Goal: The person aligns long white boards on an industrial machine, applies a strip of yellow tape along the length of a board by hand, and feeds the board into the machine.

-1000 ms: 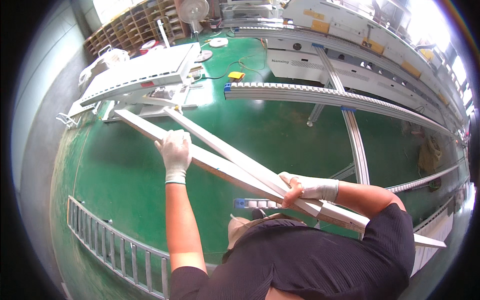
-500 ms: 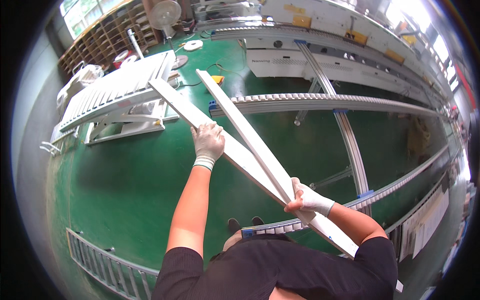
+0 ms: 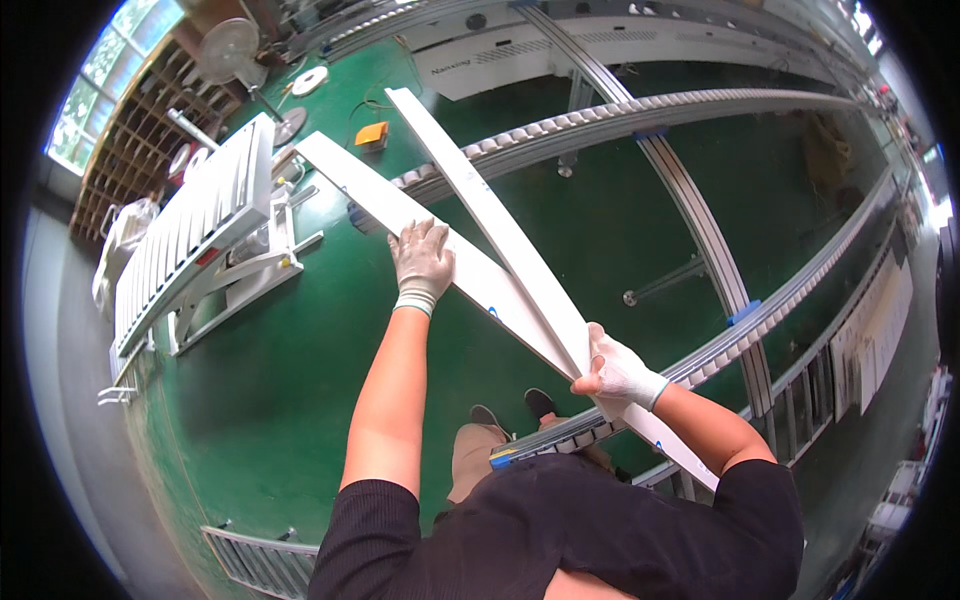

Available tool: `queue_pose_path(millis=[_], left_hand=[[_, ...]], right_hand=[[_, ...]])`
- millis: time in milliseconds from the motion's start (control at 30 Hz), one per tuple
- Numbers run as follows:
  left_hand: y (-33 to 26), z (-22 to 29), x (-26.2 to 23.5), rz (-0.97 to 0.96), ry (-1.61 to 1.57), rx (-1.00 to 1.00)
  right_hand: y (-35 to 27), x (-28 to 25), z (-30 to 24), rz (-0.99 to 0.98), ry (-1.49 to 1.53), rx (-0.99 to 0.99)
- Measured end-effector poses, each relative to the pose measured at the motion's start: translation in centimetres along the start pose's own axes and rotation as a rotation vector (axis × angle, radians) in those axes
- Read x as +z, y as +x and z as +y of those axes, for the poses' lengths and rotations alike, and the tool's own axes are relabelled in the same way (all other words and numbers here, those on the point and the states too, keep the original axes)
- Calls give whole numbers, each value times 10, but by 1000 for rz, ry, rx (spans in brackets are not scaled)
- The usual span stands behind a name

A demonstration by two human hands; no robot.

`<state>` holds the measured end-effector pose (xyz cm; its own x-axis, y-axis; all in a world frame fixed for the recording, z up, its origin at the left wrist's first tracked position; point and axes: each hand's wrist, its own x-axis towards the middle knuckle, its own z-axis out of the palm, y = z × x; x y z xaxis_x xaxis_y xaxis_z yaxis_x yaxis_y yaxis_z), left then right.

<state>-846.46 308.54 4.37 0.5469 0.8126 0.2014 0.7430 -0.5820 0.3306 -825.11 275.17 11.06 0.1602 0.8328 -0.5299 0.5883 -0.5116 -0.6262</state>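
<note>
A green floor (image 3: 600, 230) spreads below, crossed by curved roller conveyor tracks (image 3: 620, 120), with a white roller table (image 3: 190, 240) off to the left. Above it the person carries two long white panels (image 3: 480, 270) at chest height, angled away. The left hand (image 3: 422, 262) lies spread flat on top to steady them; the right hand (image 3: 618, 368) pinches the near edge, bearing the weight.

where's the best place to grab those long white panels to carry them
Probably at two spread points, as now: the left hand lies flat on the wide face of the long white panels partway along, and the right hand wraps their edge nearer the body. They are long, thin and flat, so coming in from the long edges with hands apart should curb sagging and swinging.
</note>
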Motion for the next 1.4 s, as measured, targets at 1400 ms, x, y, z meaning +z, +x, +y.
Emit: queue_pose_path(millis=[1400], left_hand=[[213, -130, 19, -63, -62, 417]], right_hand=[[128, 72, -142, 356, -8, 304]])
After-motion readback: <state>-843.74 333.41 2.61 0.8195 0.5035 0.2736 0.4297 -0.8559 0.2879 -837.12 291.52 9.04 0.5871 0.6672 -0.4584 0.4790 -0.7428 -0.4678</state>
